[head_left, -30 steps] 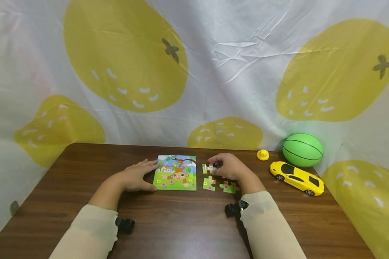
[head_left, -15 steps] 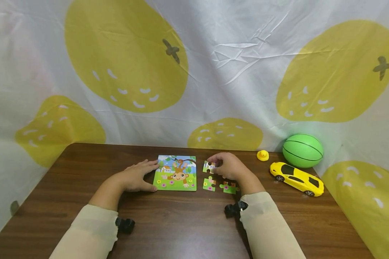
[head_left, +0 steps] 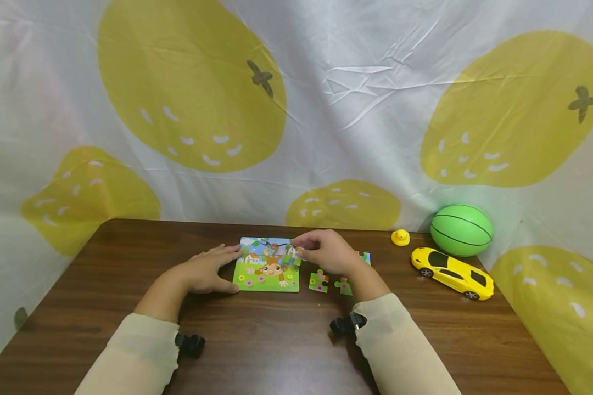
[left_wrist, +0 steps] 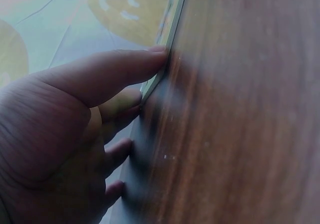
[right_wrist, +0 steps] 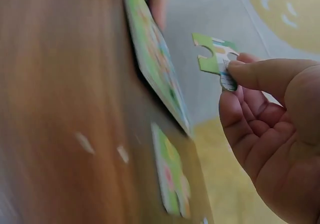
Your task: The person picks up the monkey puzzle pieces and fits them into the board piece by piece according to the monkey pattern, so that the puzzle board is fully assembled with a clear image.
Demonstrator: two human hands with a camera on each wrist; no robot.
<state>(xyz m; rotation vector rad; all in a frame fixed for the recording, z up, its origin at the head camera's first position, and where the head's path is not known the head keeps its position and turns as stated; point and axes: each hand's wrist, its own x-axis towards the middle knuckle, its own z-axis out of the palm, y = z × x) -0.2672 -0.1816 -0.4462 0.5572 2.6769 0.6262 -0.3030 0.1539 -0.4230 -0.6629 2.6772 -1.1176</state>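
A square monkey-picture puzzle board (head_left: 264, 282) lies flat on the table. My left hand (head_left: 205, 270) rests at its left side, fingers spread; in the left wrist view the thumb (left_wrist: 135, 64) touches the board's edge. Between thumb and fingertips my right hand (head_left: 331, 253) pinches a puzzle piece (right_wrist: 209, 64). It holds that piece above the board's upper right part, apart from it in the right wrist view. Two loose puzzle pieces lie right of the board: a green one (head_left: 318, 281) and another (head_left: 343, 286) partly behind the right wrist. More piece edges (head_left: 365, 258) show beyond the forearm.
A yellow toy car (head_left: 452, 272), a green ball (head_left: 462, 230) and a small yellow rubber duck (head_left: 400, 237) stand at the table's right rear. A lemon-print cloth (head_left: 336, 137) hangs behind the brown wooden table (head_left: 277, 340).
My right hand has lifted the puzzle piece from the table and carried it left over the board. The left hand and the board have stayed in place.
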